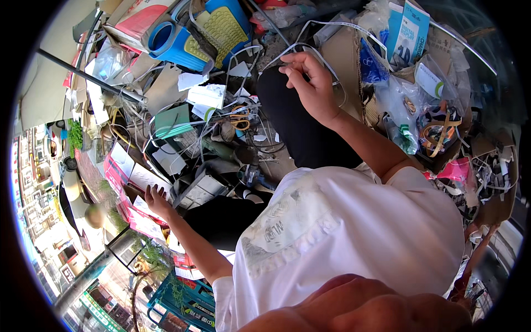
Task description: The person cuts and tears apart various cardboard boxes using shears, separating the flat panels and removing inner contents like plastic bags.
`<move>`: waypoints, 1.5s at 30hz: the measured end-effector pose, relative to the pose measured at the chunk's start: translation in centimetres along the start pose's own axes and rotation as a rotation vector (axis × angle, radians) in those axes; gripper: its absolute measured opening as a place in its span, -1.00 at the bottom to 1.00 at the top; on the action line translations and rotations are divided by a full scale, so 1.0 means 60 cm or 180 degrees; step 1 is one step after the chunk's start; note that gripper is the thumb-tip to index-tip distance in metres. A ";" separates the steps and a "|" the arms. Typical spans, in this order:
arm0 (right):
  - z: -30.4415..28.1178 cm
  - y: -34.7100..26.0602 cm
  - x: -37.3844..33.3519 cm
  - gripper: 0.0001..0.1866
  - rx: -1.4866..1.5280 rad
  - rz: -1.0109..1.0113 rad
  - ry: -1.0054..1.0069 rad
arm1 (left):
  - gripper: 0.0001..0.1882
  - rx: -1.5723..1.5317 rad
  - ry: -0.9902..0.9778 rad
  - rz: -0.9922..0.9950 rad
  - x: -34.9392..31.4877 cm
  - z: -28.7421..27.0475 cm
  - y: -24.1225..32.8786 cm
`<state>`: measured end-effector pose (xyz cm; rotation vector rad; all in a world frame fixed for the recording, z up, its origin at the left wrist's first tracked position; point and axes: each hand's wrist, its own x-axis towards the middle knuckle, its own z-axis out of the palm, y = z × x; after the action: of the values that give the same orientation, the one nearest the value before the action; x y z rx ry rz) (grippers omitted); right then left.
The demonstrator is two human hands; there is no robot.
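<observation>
Left hand [159,203] held near pink-and-white cardboard [115,172], eight o'clock; right hand [313,86] raised over black-trousered knee [276,102], one o'clock; fingers parted, hands apart.

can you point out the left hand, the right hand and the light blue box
left hand [160,204], head view: middle of the hand
right hand [316,88], head view: middle of the hand
light blue box [409,36], head view: its printed face

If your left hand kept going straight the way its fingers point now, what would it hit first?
Probably the white panel of the pink-and-white carton just beyond the left hand; depth is unclear from this one view, so the hand might pass above it.
</observation>
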<state>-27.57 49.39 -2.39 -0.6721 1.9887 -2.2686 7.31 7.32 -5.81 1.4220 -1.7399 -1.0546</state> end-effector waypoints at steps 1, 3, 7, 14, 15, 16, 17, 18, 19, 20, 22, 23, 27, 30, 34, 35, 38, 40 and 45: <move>-0.007 0.013 0.001 -0.81 -0.0152 -0.0023 0.0110 | -0.61 -0.0008 0.0023 -0.0058 -0.001 -0.001 -0.003; -0.025 0.048 -0.010 -0.81 -0.0484 -0.0141 0.0183 | -0.60 -0.0039 0.0018 -0.0164 0.011 -0.011 -0.012; -0.057 0.060 -0.061 -0.82 -0.0827 0.0321 0.0031 | -0.58 0.0029 0.0037 -0.0228 0.011 0.002 0.001; -0.101 0.058 -0.111 -0.80 -0.1152 0.0806 0.0022 | -0.57 0.0099 -0.0211 -0.0250 0.021 0.031 0.014; -0.102 0.058 -0.117 -0.80 -0.1167 0.0695 0.0099 | -0.57 0.0100 -0.0246 -0.0245 0.021 0.034 0.014; -0.102 0.060 -0.121 -0.80 -0.1173 0.0571 0.0173 | -0.58 0.0095 -0.0271 -0.0231 0.022 0.038 0.015; -0.102 0.062 -0.125 -0.80 -0.1181 0.0447 0.0245 | -0.58 0.0089 -0.0294 -0.0220 0.023 0.042 0.015; -0.103 0.063 -0.130 -0.78 -0.1307 0.0273 0.0280 | -0.58 0.0114 -0.0316 -0.0231 0.024 0.046 0.015; -0.105 0.067 -0.132 -0.77 -0.1421 0.0088 0.0305 | -0.58 0.0134 -0.0320 -0.0240 0.026 0.050 0.015; -0.107 0.070 -0.134 -0.75 -0.1535 -0.0098 0.0328 | -0.58 0.0154 -0.0323 -0.0250 0.027 0.053 0.016; -0.110 0.075 -0.138 -0.72 -0.1519 -0.0031 0.0334 | -0.58 0.0201 -0.0378 -0.0212 0.034 0.056 0.012; -0.111 0.074 -0.140 -0.71 -0.1516 -0.0002 0.0335 | -0.59 0.0198 -0.0400 -0.0190 0.038 0.057 0.008; -0.122 0.066 -0.145 -0.73 -0.1452 0.0448 0.0289 | -0.62 0.0153 -0.0440 -0.0157 0.054 0.061 -0.008; -0.134 0.059 -0.154 -0.76 -0.1534 0.0524 0.0110 | -0.65 0.0096 -0.0502 -0.0095 0.066 0.059 -0.020; -0.168 0.061 -0.169 -0.79 -0.1424 0.0548 0.0339 | -0.68 0.0214 -0.0515 -0.0140 0.066 0.066 -0.020; -0.181 0.066 -0.173 -0.79 -0.1349 0.0512 0.0528 | -0.68 0.0225 -0.0523 -0.0121 0.065 0.067 -0.020; -0.243 0.078 -0.174 -0.78 -0.1757 0.0229 0.1026 | -0.67 0.0220 -0.0557 -0.0042 0.060 0.071 -0.017; -0.294 0.106 -0.185 -0.74 -0.2083 0.0435 0.1182 | -0.66 0.0226 -0.0628 -0.0060 0.065 0.070 -0.018; -0.402 0.144 -0.218 -0.45 -0.4258 0.1076 0.0656 | -0.66 0.0187 -0.0612 -0.0132 0.060 0.080 -0.010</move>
<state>-26.29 74.53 -16.28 -0.0409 3.2085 -0.5982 2.69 4.64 -8.60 1.4381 -1.8980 -1.2054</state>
